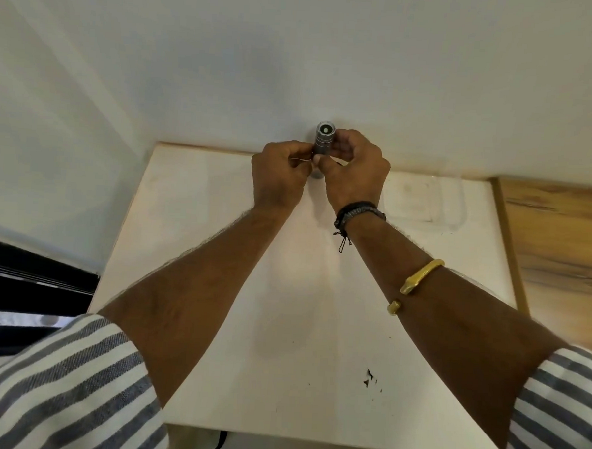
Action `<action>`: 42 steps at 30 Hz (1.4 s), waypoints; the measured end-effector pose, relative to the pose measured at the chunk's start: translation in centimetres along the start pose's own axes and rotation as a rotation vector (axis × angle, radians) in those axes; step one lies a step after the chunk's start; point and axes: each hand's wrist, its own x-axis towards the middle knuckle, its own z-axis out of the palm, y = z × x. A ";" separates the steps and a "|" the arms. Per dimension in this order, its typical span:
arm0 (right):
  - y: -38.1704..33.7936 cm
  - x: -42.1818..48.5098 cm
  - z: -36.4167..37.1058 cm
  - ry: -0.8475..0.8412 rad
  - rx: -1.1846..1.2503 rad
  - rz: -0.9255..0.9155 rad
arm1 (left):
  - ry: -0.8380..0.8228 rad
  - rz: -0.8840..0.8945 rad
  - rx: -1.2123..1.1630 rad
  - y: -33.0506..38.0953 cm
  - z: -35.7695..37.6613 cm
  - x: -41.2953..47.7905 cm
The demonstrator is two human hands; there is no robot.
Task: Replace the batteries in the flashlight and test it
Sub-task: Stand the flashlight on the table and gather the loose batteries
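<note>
Both hands: L hand point(279, 175) + R hand point(354, 174) clasp ribbed metal cyl. flashlight point(324, 140) | upright

small silver-grey metal cylinder flashlight point(324, 139): dark rings, white centre on end | flat table surface point(284, 292): pale cream, black specks near front edge | rolled sleeves point(63, 383): grey-and-white stripes | open cuff bangle point(418, 282): gold | braided cord wristband point(358, 210): black

My white bench point(304, 310) runs up to a pale wall point(296, 52), with a few dark specks point(370, 377) on its near right part. A clear plastic tray point(426, 200) lies at the far right of the bench, near the wall, and a wood-grain surface point(561, 245) adjoins the bench's right edge.
</note>
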 end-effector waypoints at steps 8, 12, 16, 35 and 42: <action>0.3 1.1 0.4 0.011 0.017 0.021 | 0.054 -0.008 0.017 0.2 0.8 0.7; 0.2 1.4 0.0 -0.025 -0.005 0.033 | 0.076 -0.027 0.022 0.3 1.2 0.5; -0.4 0.8 -0.8 -0.002 0.001 0.056 | 0.137 -0.115 -0.005 0.6 0.9 -0.2; -1.4 -12.3 -14.2 0.149 0.244 0.121 | 0.085 -0.149 -0.211 9.1 -1.5 -15.6; 2.8 -16.7 -20.2 0.143 0.251 0.224 | -0.098 -0.136 -0.174 10.6 1.0 -21.2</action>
